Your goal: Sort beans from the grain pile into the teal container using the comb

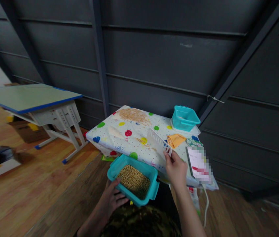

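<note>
My left hand (pixel 115 194) grips the near left side of a teal plastic basin (pixel 154 176), which I hold at the table's front edge, above my lap. Pale yellow soybeans (pixel 133 177) fill its bottom. My right hand (pixel 176 168) is closed on one end of a white slotted plastic strip (pixel 158 140), whose far part slants over the table. A few loose beans (pixel 140 141) lie to the left of the strip. Farther back spreads a larger patch of beans (pixel 133 115).
The table wears a balloon-print cloth (pixel 105 135). A second teal basin (pixel 185 118) stands at its back right. Nearby lie an orange cloth (pixel 176 140) and a tablet-like device (pixel 198 164) with a white cable (pixel 206 204). A desk (pixel 33 97) stands left; a dark panelled wall (pixel 159 59) rises behind.
</note>
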Demonstrator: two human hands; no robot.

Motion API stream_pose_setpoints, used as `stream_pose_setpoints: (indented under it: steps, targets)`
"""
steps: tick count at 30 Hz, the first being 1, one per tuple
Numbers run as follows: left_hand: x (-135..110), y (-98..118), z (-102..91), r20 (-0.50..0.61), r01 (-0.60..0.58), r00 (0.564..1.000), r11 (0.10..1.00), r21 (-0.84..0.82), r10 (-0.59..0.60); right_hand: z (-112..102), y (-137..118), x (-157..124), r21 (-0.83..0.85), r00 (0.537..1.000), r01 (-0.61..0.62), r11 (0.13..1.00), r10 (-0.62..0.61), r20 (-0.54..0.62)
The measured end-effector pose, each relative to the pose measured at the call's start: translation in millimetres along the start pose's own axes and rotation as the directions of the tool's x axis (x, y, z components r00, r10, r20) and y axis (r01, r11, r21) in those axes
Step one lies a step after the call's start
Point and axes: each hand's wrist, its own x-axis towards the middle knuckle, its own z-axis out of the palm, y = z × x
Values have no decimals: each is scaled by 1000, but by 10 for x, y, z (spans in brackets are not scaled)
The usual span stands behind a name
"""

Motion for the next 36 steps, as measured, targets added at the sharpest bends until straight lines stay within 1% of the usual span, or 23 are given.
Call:
stream_pose_setpoints:
  steps: [2,4,10,16,21,24,27,29,32,36]
  targets:
    - [5,-2,3,-7,-7,1000,1000,3,7,-44,-10,-115,2,998,11,1000,-11,-54]
    - [14,-3,4,-8,-11,1000,1000,8,12,-104,-16,-191,16,997,18,1000,-16,-78]
    - [-9,24,7,-9,-18,1000,1000,2,18,-254,-78,-253,115,998,28,993,-33,46]
    - [50,9,-31,-10,-31,999,999,-7,31,-272,-201,-382,131,996,92,987,-92,-6]
    - [116,-7,-94,-17,-32,999,999,-19,31,-335,-273,-438,193,991,124,973,-130,16]
    - [111,-1,-103,-5,-34,999,999,-29,34,-368,-315,-447,219,991,120,968,-128,24]
    - [96,3,-92,9,-49,999,998,-27,49,-393,-360,-476,244,987,152,958,-158,8]
    - [92,4,-82,-4,-46,999,999,-15,46,-408,-384,-502,254,983,177,951,-181,-9]
    - [84,10,-72,-19,-46,999,999,-15,45,-429,-402,-532,248,980,197,948,-199,-19]
    - [45,32,-59,-13,-58,998,998,-19,57,-442,-410,-548,234,978,202,951,-208,-2]
